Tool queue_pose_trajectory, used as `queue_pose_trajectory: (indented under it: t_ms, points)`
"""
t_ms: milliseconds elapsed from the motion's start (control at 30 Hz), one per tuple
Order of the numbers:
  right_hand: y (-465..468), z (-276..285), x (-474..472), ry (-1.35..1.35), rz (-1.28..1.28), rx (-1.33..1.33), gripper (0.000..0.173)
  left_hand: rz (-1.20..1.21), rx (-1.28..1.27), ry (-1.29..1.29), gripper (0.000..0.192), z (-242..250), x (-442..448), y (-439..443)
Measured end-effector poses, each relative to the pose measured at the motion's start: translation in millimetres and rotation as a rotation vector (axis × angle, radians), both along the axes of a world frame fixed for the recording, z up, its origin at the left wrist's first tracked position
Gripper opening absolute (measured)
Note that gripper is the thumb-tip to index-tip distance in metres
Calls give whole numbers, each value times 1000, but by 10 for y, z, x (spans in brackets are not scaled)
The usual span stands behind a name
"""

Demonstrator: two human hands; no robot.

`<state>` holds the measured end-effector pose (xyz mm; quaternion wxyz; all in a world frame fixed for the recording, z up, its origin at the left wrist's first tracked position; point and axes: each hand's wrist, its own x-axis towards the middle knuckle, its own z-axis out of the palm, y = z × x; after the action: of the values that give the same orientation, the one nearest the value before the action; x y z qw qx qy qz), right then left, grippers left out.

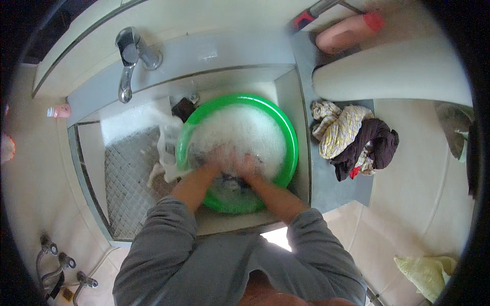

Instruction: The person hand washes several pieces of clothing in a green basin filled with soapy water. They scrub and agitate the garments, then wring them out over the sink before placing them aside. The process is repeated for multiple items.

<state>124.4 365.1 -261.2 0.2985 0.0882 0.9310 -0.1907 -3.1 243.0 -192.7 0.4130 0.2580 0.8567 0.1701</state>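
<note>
A green plastic basin (293, 149) stands in a tiled sink, filled with water and white suds (245, 122). Both of my hands are in the foam near its middle, close together and blurred. My left hand (222, 157) is partly covered by suds, and my right hand (247, 164) is just beside it. Dark wet cloth (233, 181) shows in the water below them; whether the fingers grip it cannot be told. White suds (168, 153) spill over the basin's left side onto the sink floor.
A chrome faucet (127, 72) rises behind the sink at the left. Twisted wet clothes (344, 134) lie on the right ledge, below a pink bottle with a red cap (348, 32). A dark block (183, 109) sits behind the basin. A small pink bottle (61, 111) stands left.
</note>
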Motion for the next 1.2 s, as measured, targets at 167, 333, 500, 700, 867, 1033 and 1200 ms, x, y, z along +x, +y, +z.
queue_pose_trajectory:
  t_ms: [167,333,500,700,867,1033,1200]
  points:
    - [684,508,-438,-104,-328,-231,52,-267,8,160,63,364,-208,140]
    - [975,968,-1035,75,-500,-536,53,-320,48,480,41,1315,-169,231]
    - [539,1317,-1025,29,-234,-589,45,-434,254,513,29,2034,171,-7]
    - [85,2223,-422,264,-257,-201,25,86,429,464,30,2186,384,-417]
    - [-316,2487,27,453,-29,53,24,188,258,438,36,1374,563,-308]
    - [-285,1822,-356,472,-15,206,31,155,-73,259,36,134,231,-98]
    - [58,858,-838,-177,-132,2,45,28,-246,-16,33,-800,-4,-26]
